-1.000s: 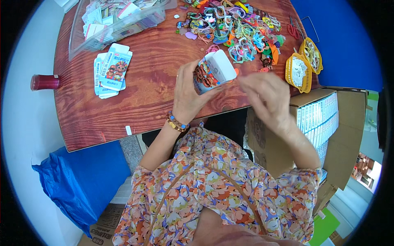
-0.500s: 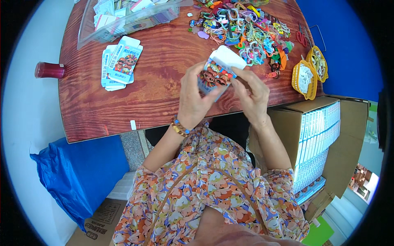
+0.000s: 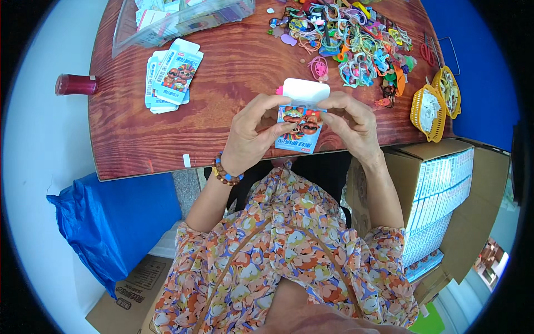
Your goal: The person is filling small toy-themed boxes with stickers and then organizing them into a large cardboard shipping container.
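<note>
Over the table's near edge I hold a small light-blue carton [image 3: 295, 143] with cartoon figures on its front and a white flap [image 3: 305, 90] standing up at its far end. My left hand [image 3: 251, 131] grips its left side, thumb on the front. My right hand [image 3: 356, 123] pinches its upper right side by the flap. Just beyond the flap lies a pink charm on a loop [image 3: 319, 68]. Another bit of pink [image 3: 280, 89] shows at the flap's left edge, its kind unclear. Similar flat cartons [image 3: 177, 75] lie stacked at the left.
A colourful heap of corded trinkets [image 3: 350, 42] lies at the far right, with red-handled scissors [image 3: 427, 53] and two yellow baskets [image 3: 427, 129] beside it. A clear plastic bin [image 3: 214, 18] and a dark red jar [image 3: 77, 84] are at the left. Packed cartons fill a cardboard box [image 3: 384, 172] below right.
The carton has turned from a slant to nearly straight and come closer to me, its flap now pointing away. Both hands have shifted with it. The pink charm beyond the flap now shows.
</note>
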### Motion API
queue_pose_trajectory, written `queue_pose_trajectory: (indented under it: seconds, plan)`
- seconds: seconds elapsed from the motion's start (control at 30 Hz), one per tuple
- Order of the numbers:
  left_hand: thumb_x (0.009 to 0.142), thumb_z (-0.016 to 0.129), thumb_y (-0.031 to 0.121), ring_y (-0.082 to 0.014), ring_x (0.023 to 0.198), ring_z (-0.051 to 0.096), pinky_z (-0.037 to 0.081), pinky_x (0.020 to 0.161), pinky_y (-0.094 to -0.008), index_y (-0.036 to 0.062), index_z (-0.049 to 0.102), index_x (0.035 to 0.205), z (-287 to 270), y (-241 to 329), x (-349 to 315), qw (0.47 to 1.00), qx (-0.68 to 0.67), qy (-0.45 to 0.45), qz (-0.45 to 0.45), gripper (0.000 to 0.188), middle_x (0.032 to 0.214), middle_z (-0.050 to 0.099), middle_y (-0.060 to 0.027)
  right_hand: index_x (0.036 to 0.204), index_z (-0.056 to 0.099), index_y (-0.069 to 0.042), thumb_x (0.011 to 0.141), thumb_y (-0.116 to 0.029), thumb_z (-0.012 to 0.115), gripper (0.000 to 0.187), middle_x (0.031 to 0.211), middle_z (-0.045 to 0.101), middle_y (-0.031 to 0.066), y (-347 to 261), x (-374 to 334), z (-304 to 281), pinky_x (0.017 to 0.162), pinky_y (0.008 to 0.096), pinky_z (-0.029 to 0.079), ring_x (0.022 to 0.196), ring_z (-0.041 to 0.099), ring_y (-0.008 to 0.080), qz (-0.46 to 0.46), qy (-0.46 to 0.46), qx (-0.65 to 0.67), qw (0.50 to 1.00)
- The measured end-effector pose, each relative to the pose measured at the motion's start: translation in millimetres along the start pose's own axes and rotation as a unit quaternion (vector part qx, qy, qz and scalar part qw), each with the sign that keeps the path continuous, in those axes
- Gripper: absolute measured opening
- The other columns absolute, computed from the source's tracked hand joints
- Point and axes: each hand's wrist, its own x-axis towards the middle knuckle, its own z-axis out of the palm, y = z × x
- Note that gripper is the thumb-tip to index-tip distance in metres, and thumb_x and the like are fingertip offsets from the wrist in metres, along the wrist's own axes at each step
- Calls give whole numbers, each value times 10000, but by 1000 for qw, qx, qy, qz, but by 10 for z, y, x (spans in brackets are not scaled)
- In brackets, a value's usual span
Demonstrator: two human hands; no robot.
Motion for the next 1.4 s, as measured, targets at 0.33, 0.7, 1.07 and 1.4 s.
queue_pose_trajectory:
  seconds: [0.33,0.7,1.07,1.4]
  plan:
    - [889,687,-37,-120,954,681,579,801,-271,8,561,1243,32,82,-108,988,-40,8,-151,379,1126,656,-91,1112,652,4,941,28,622,176,1139,676,98,-98,-87,195,850,290,519,1000,633,145,-9,21,-79,997]
    - [895,664,-63,-186,1070,649,590,872,-309,-7,544,1277,32,112,-108,991,16,-48,-120,404,1213,584,-104,1199,655,16,977,-25,596,234,1132,684,77,-129,-48,89,903,283,516,1043,633,136,80,-1,163,983]
    - [914,648,-44,-184,1051,643,572,874,-320,31,439,1313,53,99,-139,991,-14,-43,-126,456,1148,621,-125,1165,708,13,937,24,612,248,1078,746,77,-252,-63,75,872,267,542,976,684,119,147,-41,-27,988]
    - [901,655,-52,-183,1018,649,566,871,-316,28,430,1313,142,142,-152,985,31,12,-168,476,1114,632,-125,1140,703,4,895,8,647,252,1095,735,153,-329,-36,121,808,294,566,960,731,214,-61,-55,-274,958]
